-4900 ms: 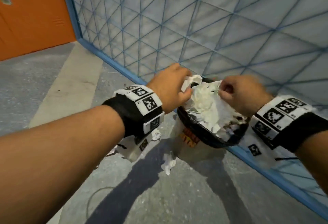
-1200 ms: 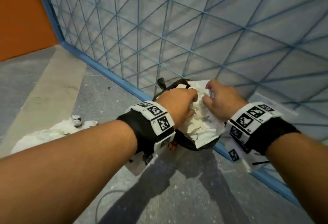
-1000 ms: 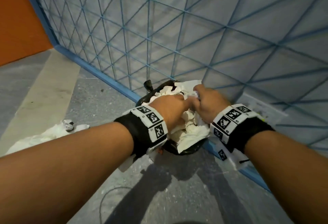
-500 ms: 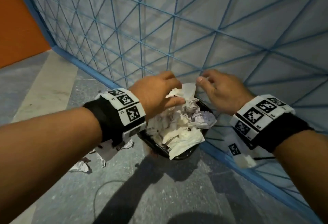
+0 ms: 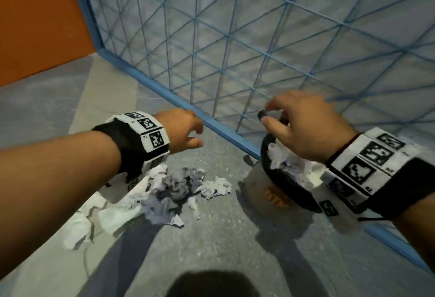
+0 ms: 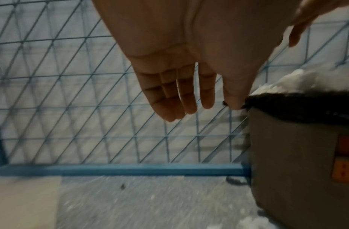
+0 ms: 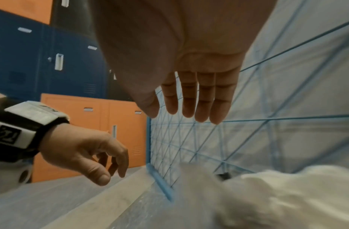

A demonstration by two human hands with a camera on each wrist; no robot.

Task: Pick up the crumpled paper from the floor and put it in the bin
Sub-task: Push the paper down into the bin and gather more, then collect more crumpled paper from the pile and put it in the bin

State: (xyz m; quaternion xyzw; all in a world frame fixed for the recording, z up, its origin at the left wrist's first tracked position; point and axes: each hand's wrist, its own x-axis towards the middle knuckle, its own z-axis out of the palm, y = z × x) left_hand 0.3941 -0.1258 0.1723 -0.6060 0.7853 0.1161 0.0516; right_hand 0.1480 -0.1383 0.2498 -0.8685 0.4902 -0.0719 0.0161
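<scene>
Crumpled paper (image 5: 174, 190) lies heaped on the grey floor (image 5: 223, 237), left of the bin (image 5: 289, 193) and near the blue mesh fence (image 5: 211, 61). More white paper fills the bin to its black-lined rim, and the bin stands against the fence's bottom rail. Above the heap the left hand (image 5: 181, 131) hangs empty, fingers loosely curled. Over the bin, the right hand (image 5: 303, 129) is empty too, its fingers straight and close together.
</scene>
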